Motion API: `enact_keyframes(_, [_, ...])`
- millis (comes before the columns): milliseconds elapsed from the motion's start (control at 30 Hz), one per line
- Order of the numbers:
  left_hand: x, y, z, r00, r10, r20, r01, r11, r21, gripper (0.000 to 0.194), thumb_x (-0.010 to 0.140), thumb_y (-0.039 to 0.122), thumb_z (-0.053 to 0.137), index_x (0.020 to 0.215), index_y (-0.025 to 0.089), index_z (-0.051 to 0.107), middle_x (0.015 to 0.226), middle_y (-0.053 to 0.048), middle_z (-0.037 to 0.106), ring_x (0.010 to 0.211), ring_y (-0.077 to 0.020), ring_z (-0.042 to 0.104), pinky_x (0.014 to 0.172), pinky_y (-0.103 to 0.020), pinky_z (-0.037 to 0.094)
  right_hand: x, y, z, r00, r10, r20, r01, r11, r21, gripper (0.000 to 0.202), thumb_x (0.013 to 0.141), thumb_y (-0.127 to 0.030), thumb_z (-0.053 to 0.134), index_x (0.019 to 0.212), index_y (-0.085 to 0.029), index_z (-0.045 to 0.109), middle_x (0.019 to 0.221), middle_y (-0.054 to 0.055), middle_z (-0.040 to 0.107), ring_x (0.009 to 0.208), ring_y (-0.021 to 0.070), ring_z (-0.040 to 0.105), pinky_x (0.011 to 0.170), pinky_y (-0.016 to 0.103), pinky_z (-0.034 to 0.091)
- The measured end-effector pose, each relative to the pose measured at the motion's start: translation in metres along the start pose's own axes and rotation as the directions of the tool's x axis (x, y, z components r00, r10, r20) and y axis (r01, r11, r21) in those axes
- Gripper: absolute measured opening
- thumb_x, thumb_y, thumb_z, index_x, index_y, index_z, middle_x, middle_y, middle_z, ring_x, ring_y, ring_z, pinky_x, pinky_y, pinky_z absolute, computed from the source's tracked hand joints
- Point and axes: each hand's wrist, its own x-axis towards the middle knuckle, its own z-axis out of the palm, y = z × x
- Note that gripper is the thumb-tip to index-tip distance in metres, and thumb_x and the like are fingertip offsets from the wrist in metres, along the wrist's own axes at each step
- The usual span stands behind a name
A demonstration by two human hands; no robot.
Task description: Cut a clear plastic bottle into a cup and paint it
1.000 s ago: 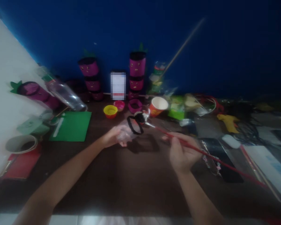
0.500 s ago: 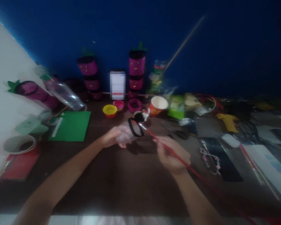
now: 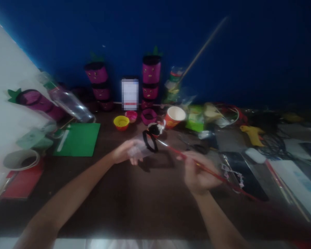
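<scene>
One clear cup point(image 3: 138, 148) gripped in left hand point(image 3: 122, 152), red brush point(image 3: 174, 150) pinched in right hand point(image 3: 200, 173); I judge cup light, crushable, best held left of black rim point(image 3: 152, 149).

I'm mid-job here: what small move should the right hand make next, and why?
Probably a short, light stroke along the black rim: the right hand holds the red brush with its tip close to that rim, and the left hand holds the clear plastic piece below it. Blur hides whether they touch.
</scene>
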Motion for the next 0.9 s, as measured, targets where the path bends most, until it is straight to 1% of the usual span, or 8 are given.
enact_keyframes(100, [0.000,0.000,-0.002,0.999,-0.042,0.004,0.042,0.998,-0.037,0.065,0.083,0.063,0.036,0.129,0.016,0.033,0.067,-0.007,0.070,0.048,-0.0189,0.065,0.037,-0.020,0.043,0.002,0.006,0.000,0.960,0.258,-0.105,-0.241,0.958,0.153,0.007,0.083,-0.024,0.058,0.081,-0.018,0.062,0.069,0.001,0.066,0.053,0.0132,0.063,0.053,0.028,0.054])
enact_keyframes(167, [0.000,0.000,-0.003,0.997,-0.073,0.013,0.074,0.996,-0.043,0.063,0.084,0.062,0.030,0.128,0.017,0.033,0.065,-0.006,0.069,0.047,-0.0198,0.064,0.036,-0.021,0.042,0.005,0.009,0.000,0.912,0.392,-0.116,-0.349,0.894,0.280,0.013,0.085,-0.031,0.057,0.081,-0.018,0.059,0.068,0.000,0.064,0.049,0.0118,0.061,0.047,0.026,0.052])
enact_keyframes(267, [-0.001,0.000,-0.005,0.992,-0.123,0.033,0.124,0.992,-0.033,0.063,0.084,0.064,0.030,0.121,0.014,0.039,0.062,-0.006,0.068,0.043,-0.0193,0.063,0.034,-0.021,0.042,0.010,0.012,0.000,0.885,0.462,-0.066,-0.415,0.843,0.341,0.018,0.085,-0.035,0.057,0.078,-0.018,0.055,0.064,-0.002,0.062,0.048,0.0111,0.059,0.044,0.023,0.049])
enact_keyframes(467, [-0.002,0.000,-0.002,0.988,-0.151,0.020,0.149,0.987,0.063,0.064,0.083,0.065,0.033,0.116,0.012,0.046,0.055,-0.004,0.067,0.037,-0.0172,0.060,0.030,-0.020,0.041,0.011,0.007,-0.002,0.929,0.366,0.064,-0.371,0.911,0.182,0.022,0.089,-0.035,0.051,0.076,-0.017,0.055,0.064,-0.001,0.061,0.044,0.0091,0.055,0.045,0.023,0.048])
enact_keyframes(600, [-0.001,0.001,0.002,0.987,-0.160,0.007,0.159,0.981,0.108,0.062,0.082,0.065,0.036,0.111,0.012,0.052,0.051,-0.003,0.065,0.035,-0.0160,0.059,0.028,-0.018,0.039,0.011,0.003,-0.004,0.959,0.254,0.130,-0.262,0.964,0.050,0.021,0.091,-0.030,0.046,0.077,-0.017,0.057,0.062,0.000,0.061,0.045,0.0095,0.056,0.046,0.022,0.047])
enact_keyframes(700, [-0.001,0.002,0.002,0.984,-0.180,-0.004,0.179,0.978,0.104,0.061,0.083,0.064,0.034,0.111,0.013,0.052,0.050,-0.003,0.064,0.035,-0.0162,0.058,0.028,-0.018,0.038,0.012,0.004,-0.008,0.978,0.118,0.172,-0.118,0.993,-0.012,0.016,0.090,-0.026,0.047,0.080,-0.018,0.057,0.064,0.001,0.062,0.045,0.0101,0.055,0.044,0.023,0.045])
enact_keyframes(800, [-0.001,0.002,0.000,0.978,-0.211,-0.002,0.210,0.974,0.090,0.062,0.085,0.064,0.028,0.113,0.013,0.051,0.051,-0.003,0.065,0.034,-0.0159,0.058,0.028,-0.018,0.036,0.013,0.004,-0.010,0.980,-0.020,0.200,0.016,1.000,0.020,0.014,0.088,-0.023,0.047,0.079,-0.018,0.057,0.062,0.001,0.062,0.047,0.0116,0.056,0.045,0.024,0.046])
enact_keyframes(900, [-0.001,0.003,-0.002,0.971,-0.241,0.005,0.240,0.968,0.076,0.066,0.084,0.066,0.024,0.113,0.012,0.050,0.051,-0.004,0.065,0.034,-0.0163,0.058,0.028,-0.018,0.036,0.015,0.003,-0.011,0.972,-0.060,0.226,0.036,0.993,0.109,0.018,0.089,-0.023,0.045,0.076,-0.018,0.056,0.058,0.002,0.060,0.050,0.0133,0.057,0.046,0.026,0.046])
